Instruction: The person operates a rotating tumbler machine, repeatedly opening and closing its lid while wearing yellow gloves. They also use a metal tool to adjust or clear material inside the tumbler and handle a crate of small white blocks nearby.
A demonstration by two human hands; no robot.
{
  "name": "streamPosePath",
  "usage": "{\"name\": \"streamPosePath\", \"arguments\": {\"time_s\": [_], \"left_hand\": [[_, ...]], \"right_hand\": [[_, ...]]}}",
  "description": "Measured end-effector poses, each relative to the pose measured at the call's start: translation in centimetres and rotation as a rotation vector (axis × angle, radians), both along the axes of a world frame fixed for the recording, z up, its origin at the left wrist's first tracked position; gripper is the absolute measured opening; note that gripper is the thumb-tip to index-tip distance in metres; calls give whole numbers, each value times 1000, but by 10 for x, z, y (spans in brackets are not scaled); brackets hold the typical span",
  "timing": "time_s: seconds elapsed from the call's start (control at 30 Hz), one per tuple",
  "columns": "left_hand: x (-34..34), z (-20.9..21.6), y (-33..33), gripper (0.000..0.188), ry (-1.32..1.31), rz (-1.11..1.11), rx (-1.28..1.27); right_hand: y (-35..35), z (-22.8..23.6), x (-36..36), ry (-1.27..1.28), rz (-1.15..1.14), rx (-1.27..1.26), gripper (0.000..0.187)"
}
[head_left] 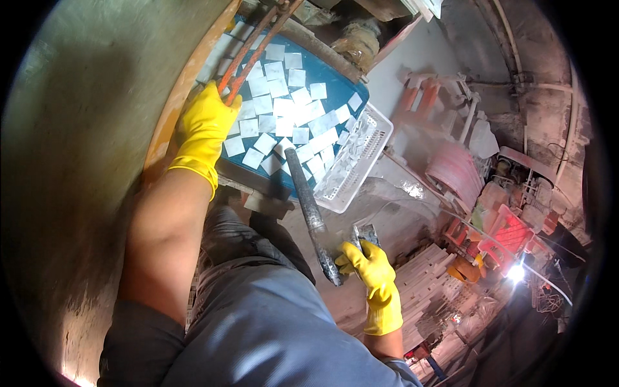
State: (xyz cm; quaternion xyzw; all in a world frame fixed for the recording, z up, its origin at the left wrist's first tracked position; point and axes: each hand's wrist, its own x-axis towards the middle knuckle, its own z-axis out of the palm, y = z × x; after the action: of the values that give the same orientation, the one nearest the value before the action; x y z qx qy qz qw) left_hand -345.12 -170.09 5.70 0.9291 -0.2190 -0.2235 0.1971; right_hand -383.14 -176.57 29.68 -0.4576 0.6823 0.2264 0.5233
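My left hand (207,121), in a yellow rubber glove, is closed around two long orange, rusty bars (248,61) that look like tong handles and run up past the blue tray's left side. Many small square white marble-like tiles (262,104) lie loosely over the blue tray (345,77). My right hand (371,267), also gloved in yellow, curls its fingers by a grey flat-sided piece (367,233), whose kind I cannot make out. Beside those fingers is a dark, worn rod (308,205), its upper end over the tiles. Whether the hand touches the rod is unclear.
A white perforated plastic basket (380,132) holding tile pieces adjoins the tray's right side. A grey curved wall (84,129) rises at left. Stacked pale strips (419,284), a red crate (506,232), a pink bucket (454,171) and a bright lamp (516,273) are at right.
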Motion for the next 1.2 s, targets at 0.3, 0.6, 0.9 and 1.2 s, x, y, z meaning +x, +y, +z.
{"name": "streamPosePath", "arguments": {"time_s": [0.3,0.6,0.9,1.2], "left_hand": [[-2,5,-1,58,28,11,69],[2,-1,0,58,17,-3,42],[5,-5,3,63,12,-7,20],[9,-10,6,69,-38,-12,11]], "right_hand": [[19,-3,-5,-39,-68,28,46],[49,-7,-13,-71,-135,27,42],[77,-2,-1,-11,-116,49,43],[107,-14,-4,-22,-112,43,45]]}}
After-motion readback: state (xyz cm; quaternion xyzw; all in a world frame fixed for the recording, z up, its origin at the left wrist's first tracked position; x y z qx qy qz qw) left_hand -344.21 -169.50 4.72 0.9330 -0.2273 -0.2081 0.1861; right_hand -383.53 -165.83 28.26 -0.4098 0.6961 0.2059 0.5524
